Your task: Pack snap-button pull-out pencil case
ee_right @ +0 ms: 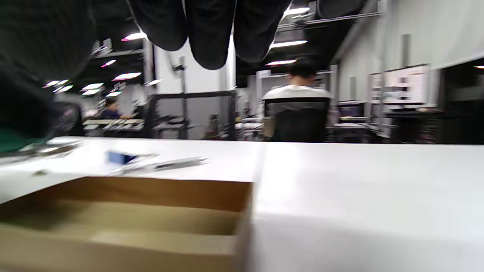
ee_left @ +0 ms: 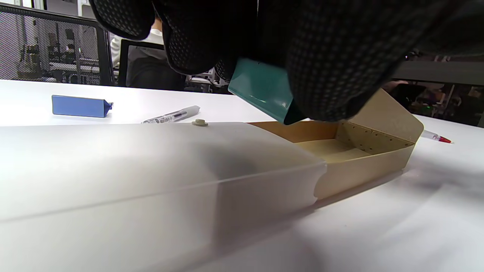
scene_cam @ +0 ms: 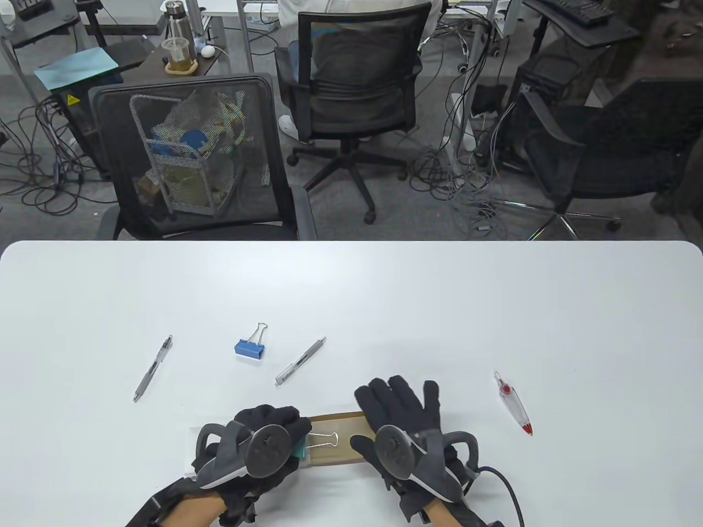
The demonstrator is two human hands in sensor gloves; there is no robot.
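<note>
The pencil case lies at the table's front: a translucent sleeve (ee_left: pixel 151 166) with a snap button (ee_left: pixel 199 122), and a brown card drawer (scene_cam: pixel 340 428) pulled out to the right. My left hand (scene_cam: pixel 274 433) pinches a green binder clip (ee_left: pixel 264 92) just above the drawer's open inner end; its wire handles (scene_cam: pixel 324 439) point right over the drawer. My right hand (scene_cam: pixel 403 411) rests on the drawer's right end with its fingers stretched out and holds nothing. The drawer (ee_right: pixel 124 215) looks empty in the right wrist view.
A blue binder clip (scene_cam: pixel 250 348) and a grey pen (scene_cam: pixel 300 362) lie just beyond the case. Another pen (scene_cam: pixel 152 369) lies to the far left. A white and red pen-shaped item (scene_cam: pixel 513 403) lies to the right. Chairs stand past the table's far edge.
</note>
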